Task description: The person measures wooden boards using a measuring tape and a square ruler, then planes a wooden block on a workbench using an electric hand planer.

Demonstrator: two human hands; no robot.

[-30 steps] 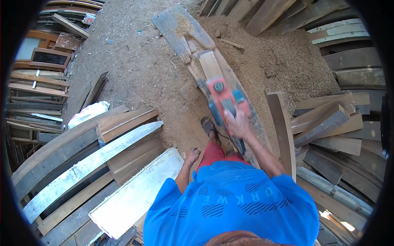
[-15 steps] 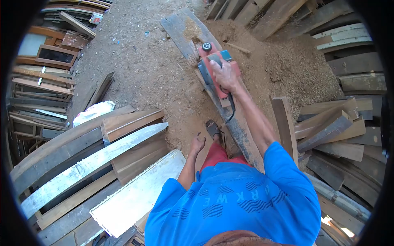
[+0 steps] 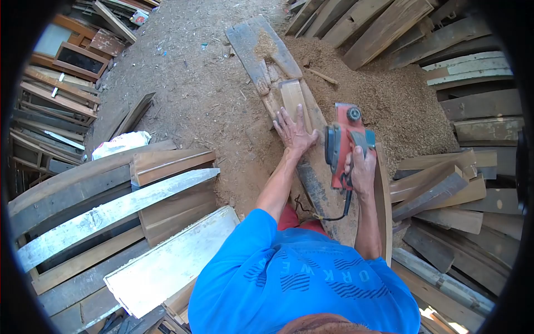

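Note:
A red and black electric planer (image 3: 346, 150) is held by its handle in my right hand (image 3: 364, 167), off to the right of the work bench plank. A dark cord trails from its rear toward my body. My left hand (image 3: 296, 133) lies with fingers spread on a short wooden board (image 3: 292, 99), touching its near part. That board rests on a long worn plank (image 3: 261, 47), which runs from my legs away toward the upper middle. Some shavings sit on the plank's far end.
A heap of wood shavings (image 3: 400, 106) spreads to the right of the plank. Stacked boards (image 3: 439, 183) line the right side. On the left stand more boards, a white panel (image 3: 172, 259) and a white bag (image 3: 121, 145). A thin stick (image 3: 322, 77) lies beyond the board.
My right hand has lifted the planer off the board and moved it right and nearer to me. My left hand has come up from beside my leg onto the board, now uncovered.

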